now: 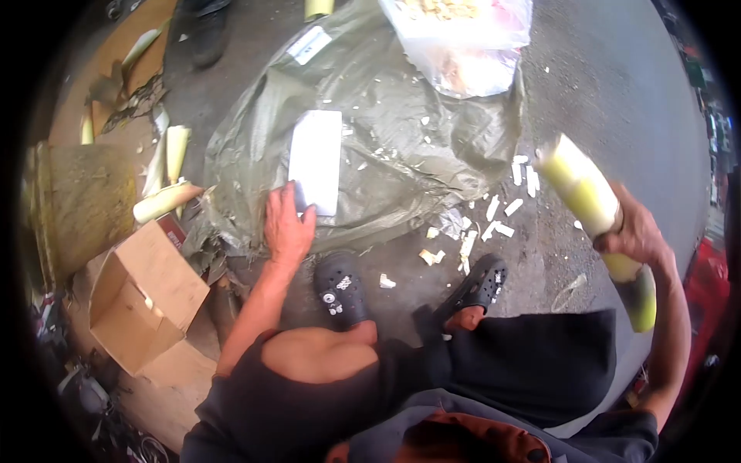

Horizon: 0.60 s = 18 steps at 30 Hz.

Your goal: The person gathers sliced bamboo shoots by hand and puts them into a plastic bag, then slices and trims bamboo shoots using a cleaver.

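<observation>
In my right hand (637, 231) is a long, thick bamboo shoot (579, 185), pale cream to yellow-green with a dark patch near its lower end. My fingers wrap around its middle, and it slants to the right of my knees. My left hand (287, 225) grips the near end of a flat white rectangular board (318, 154), thumb and fingers at its lower edge. The board lies on a crumpled olive plastic sheet (401, 154). Small white cut strips (494, 220) are scattered on the ground at the sheet's right edge.
A clear plastic bag (471, 54) with pale pieces stands at the far side. An open cardboard box (147, 301) and a stained yellowish container (89, 208) are at left, near more shoots and husks (166, 199). My black clogs (340, 289) are close to the sheet.
</observation>
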### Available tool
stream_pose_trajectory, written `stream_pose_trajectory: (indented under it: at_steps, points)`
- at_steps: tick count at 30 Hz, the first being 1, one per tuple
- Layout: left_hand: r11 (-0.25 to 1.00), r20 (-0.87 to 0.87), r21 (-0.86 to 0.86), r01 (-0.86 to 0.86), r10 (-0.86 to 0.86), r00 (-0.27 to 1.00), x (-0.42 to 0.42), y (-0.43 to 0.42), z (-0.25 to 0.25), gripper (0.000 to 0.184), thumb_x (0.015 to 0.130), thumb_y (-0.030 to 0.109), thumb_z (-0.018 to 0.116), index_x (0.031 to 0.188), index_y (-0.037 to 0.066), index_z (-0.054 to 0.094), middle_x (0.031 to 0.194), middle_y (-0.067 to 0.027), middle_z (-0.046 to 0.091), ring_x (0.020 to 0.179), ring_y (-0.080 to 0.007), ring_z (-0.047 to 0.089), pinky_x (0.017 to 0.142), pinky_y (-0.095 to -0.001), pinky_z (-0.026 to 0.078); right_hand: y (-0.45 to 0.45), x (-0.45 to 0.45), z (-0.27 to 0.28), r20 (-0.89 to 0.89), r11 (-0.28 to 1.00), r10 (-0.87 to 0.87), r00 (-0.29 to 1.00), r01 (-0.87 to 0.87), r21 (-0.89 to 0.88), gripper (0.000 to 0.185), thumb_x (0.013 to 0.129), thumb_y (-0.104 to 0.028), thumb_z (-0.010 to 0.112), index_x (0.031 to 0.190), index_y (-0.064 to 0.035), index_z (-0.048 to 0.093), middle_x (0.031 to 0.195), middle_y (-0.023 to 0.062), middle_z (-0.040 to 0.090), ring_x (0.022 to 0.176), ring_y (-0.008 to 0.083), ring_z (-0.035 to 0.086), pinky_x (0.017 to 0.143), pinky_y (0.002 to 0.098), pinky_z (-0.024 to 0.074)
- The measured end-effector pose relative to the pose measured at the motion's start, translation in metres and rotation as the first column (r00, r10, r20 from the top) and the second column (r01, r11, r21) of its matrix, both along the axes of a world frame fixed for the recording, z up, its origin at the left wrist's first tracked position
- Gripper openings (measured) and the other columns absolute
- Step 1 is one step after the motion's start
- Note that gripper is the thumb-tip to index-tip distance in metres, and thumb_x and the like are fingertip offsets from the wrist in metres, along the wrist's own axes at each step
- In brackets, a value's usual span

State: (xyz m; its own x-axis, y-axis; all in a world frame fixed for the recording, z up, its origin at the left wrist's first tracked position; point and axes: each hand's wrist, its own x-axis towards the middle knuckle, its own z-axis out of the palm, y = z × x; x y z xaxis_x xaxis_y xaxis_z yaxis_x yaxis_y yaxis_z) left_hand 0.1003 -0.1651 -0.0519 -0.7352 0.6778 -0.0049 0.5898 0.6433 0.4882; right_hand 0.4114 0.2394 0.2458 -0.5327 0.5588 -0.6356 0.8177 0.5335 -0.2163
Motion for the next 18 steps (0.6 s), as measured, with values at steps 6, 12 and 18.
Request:
stream_pose_trajectory:
  at_steps: [6,12,18]
  points:
    - [0.991,-0.029,-0.133,-0.031,0.027,0.999,0.017,-0.012,0.011,0.067,0.080,0.023,0.077,0.137,0.002,0.049,0.116,-0.0176,0.053,0.106,-0.0375,0.055,0.090,-0.0474,0.048,-0.026,-0.159,-0.100,-0.400,0.834,-0.191,0.896,-0.066,-0.547,0.095,0.061,-0.035,0.078,0.143,0.0001,0.046,0.123,0.0134,0.060,0.115,0.0255,0.057,0.100,0.0379,0.0457]
    - [0.972,0.102,-0.185,-0.147,0.168,0.981,0.016,-0.031,0.003,0.064,0.084,0.020,0.071,0.140,0.003,0.044,0.122,-0.0205,0.055,0.113,-0.0402,0.058,0.091,-0.0511,0.050,-0.108,-0.232,-0.234,-0.458,0.727,-0.330,0.825,-0.088,-0.681,0.083,0.073,-0.032,0.078,0.141,0.0012,0.045,0.123,0.0120,0.060,0.114,0.0235,0.055,0.101,0.0346,0.0439]
    - [0.961,0.247,-0.202,-0.190,0.238,0.939,0.013,-0.039,0.013,0.054,0.087,0.019,0.067,0.134,0.001,0.047,0.122,-0.0212,0.057,0.111,-0.0421,0.060,0.090,-0.0530,0.051,-0.156,-0.187,-0.288,-0.421,0.647,-0.572,0.704,0.072,-0.759,0.066,0.077,-0.030,0.081,0.127,-0.0014,0.049,0.110,0.0125,0.063,0.097,0.0217,0.063,0.086,0.0340,0.0525]
